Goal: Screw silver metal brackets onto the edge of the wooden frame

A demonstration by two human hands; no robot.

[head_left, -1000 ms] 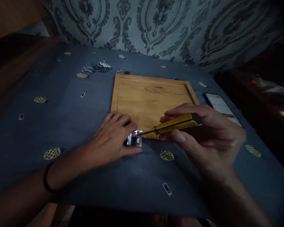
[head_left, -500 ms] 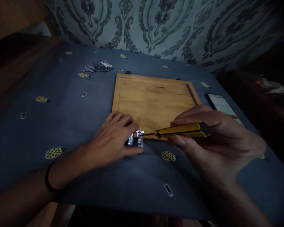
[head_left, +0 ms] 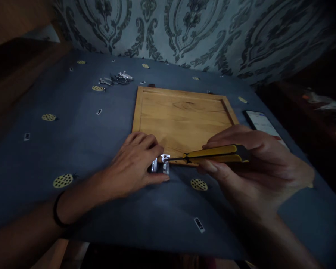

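btwn r. fingers [head_left: 224, 136] — yellow screwdriver [head_left: 212, 151]

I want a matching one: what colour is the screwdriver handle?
The screwdriver handle is yellow with black parts, showing best in the head view.

Your left hand [head_left: 137, 160] held the hinge [head_left: 166, 166] at the wooden panel [head_left: 182, 119]; your right hand [head_left: 259, 170], a screwdriver [head_left: 212, 154] against it.

Lit phone [head_left: 261, 122] on blue printed cloth [head_left: 75, 145]
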